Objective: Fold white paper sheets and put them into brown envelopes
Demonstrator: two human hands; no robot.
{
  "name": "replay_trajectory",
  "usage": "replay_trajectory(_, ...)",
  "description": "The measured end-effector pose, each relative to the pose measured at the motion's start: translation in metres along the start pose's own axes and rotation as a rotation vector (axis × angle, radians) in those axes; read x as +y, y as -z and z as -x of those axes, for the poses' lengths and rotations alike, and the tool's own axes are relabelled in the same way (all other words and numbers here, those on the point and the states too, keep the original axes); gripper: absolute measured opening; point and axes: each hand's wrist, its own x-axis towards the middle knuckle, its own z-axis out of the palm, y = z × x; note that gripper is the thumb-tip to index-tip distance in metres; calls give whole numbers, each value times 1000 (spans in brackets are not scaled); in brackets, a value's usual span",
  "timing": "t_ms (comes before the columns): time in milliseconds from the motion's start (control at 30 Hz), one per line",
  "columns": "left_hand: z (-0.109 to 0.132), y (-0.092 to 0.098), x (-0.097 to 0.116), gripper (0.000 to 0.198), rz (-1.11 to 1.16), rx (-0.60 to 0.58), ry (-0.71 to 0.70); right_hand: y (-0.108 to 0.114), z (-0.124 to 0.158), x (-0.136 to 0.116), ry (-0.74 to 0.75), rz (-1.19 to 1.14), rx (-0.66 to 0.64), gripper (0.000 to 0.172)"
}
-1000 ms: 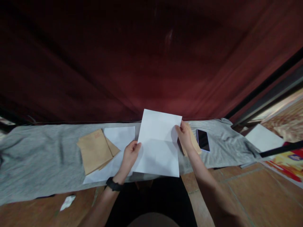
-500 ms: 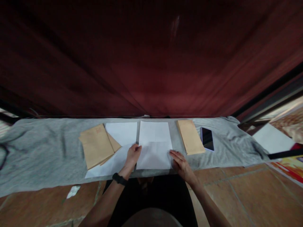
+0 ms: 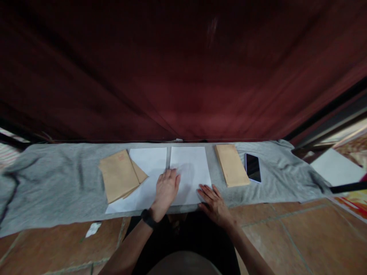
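A sheet of white paper (image 3: 192,164) lies on the grey cloth in front of me, a faint crease across it. My left hand (image 3: 167,188), with a dark band at the wrist, rests palm down over its left edge; the hand is open, thumb apart, and partly hides that edge. On the lower right corner my right hand (image 3: 214,202) lies open with fingers spread. Left of the sheet, more white paper (image 3: 149,158) is partly covered by several brown envelopes (image 3: 119,177).
A stack of brown envelopes (image 3: 232,165) lies to the right, beside a phone (image 3: 253,168). The grey cloth (image 3: 57,183) covers the narrow surface, with a dark red panel (image 3: 183,76) rising behind. A white scrap (image 3: 93,229) is on the tiled floor.
My left hand has moved from pinching the sheet's left edge to lying over it, slightly up and right. The right hand's fingers have spread and moved onto the lower right corner.
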Motion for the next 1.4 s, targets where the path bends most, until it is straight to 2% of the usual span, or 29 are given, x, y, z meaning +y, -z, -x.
replay_trajectory(67, -5, -10, 12, 45, 47, -31, -231, 0, 0, 0, 3, -4, 11, 58)
replay_trajectory(133, -13, -27, 22, 49, 65, -74, -367, 0, 1, -1, 1, -3, 25, 57)
replay_trajectory(200, -19, -44, 28, 51, 55, -116, -401, 0, 1, -3, -6, 4, 34, 56)
replay_trajectory(267, -23, -57, 26, 51, 36, -121, -373, -1, 1, -4, -12, 13, 39, 56)
replay_trajectory(367, -21, -63, 11, 54, 9, -77, -324, -3, 2, -5, -13, 20, 50, 56)
replay_trajectory(500, 1, -53, -20, 56, -20, -48, -280, -4, 3, -3, 2, 15, 92, 57)
replay_trajectory(600, 31, -39, -41, 59, -20, -80, -340, -5, 3, -2, 11, 6, 106, 58)
replay_trajectory(700, 59, -26, -49, 65, -12, -147, -472, -6, 3, -1, 13, 4, 96, 56)
replay_trajectory(767, 69, -19, -48, 60, -12, -147, -493, -5, 3, -1, 11, 2, 85, 54)
replay_trajectory(900, 69, -14, -41, 45, -13, -126, -459, -2, 1, -1, 10, -1, 61, 46)
replay_trajectory(1100, 66, -9, -40, 55, -15, -161, -475, 4, 1, 6, 67, 1, 75, 42)
replay_trajectory(1267, 66, -6, -41, 49, 19, -162, -452, 8, -1, 10, 88, -6, 113, 39)
replay_trajectory(1400, 62, -3, -44, 45, 102, -187, -432, 17, 0, 7, 38, -133, 88, 36)
